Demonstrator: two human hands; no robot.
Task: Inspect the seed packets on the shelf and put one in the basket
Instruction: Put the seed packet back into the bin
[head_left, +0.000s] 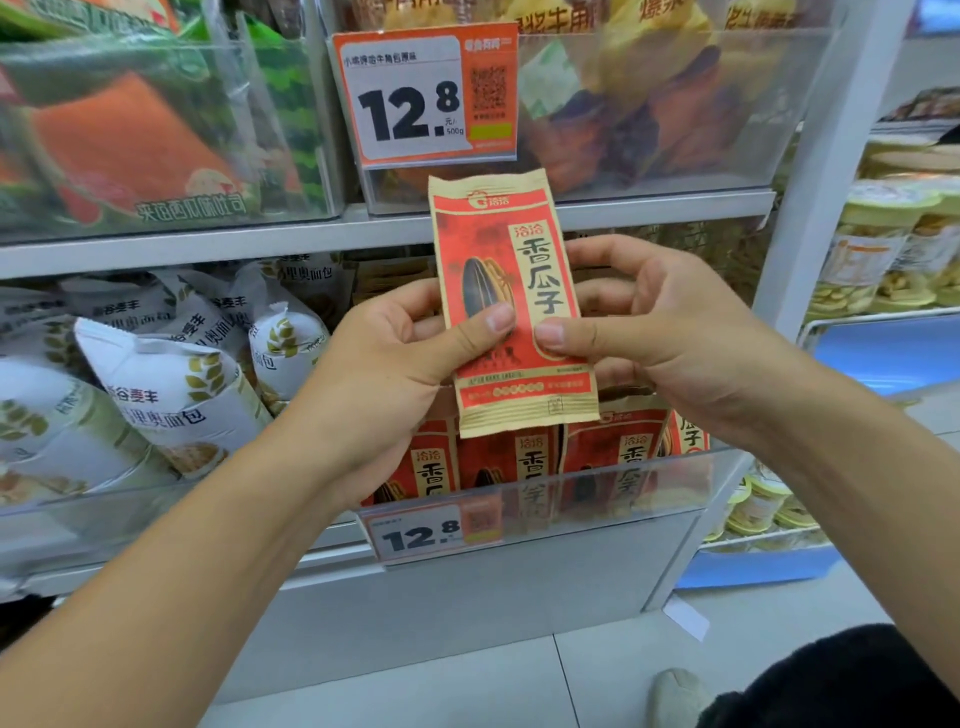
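Seed packet (511, 306): a red and tan packet was held up in front of the shelf, its printed face toward the camera, above the bin it matched.
Long axis: it ran nearly vertical, leaning slightly — the top edge to the left, the bottom edge to the right. The top reached the upper shelf rail (208, 249), just under the upper price tag (423, 93).
Left hand (395, 358): its thumb pressed on the packet's front near the left edge, pinching it against fingers behind.
Right hand (654, 332): its thumb pinched the right edge, and the fingers curled round the back.
Shelf bin (649, 488): a clear-fronted bin below held more red packets (613, 452) standing upright, their lower halves blurred by the plastic.
Lower price tag (434, 532): it read 12.8; the small print was too blurred to read.
Neighbours: white bread bags (171, 384) lay in the bin to the left, and yellow-lidded tubs (883, 249) stood on the rack to the right.
Hidden or cut off: the fingers of both hands behind the packet were mostly covered — a dark garment (841, 686) was cut off at the lower right corner.
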